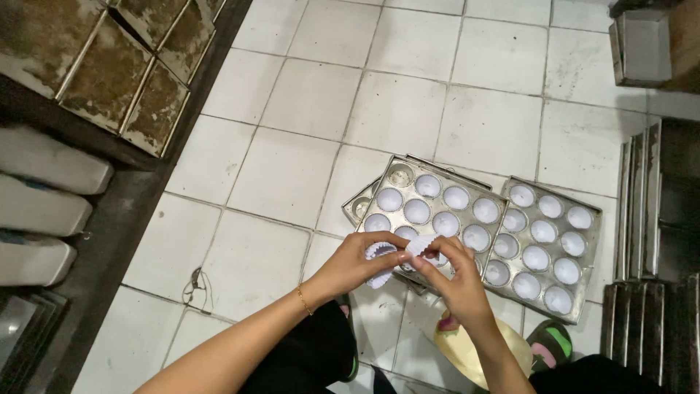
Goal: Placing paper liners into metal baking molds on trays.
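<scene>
My left hand holds a stack of white paper cupcake liners over the near edge of a metal muffin tray. My right hand pinches one white liner off that stack. Both hands hover just above the floor tiles. Most cups of this tray hold white liners; a cup at its far corner is bare metal. A second metal muffin tray lies to the right, every visible cup lined in white.
Another tray edge sticks out beneath the first tray. Rusty baking pans lie at top left, stacked metal pans stand at right, a metal tin at top right. A green-strapped sandal is near my knees.
</scene>
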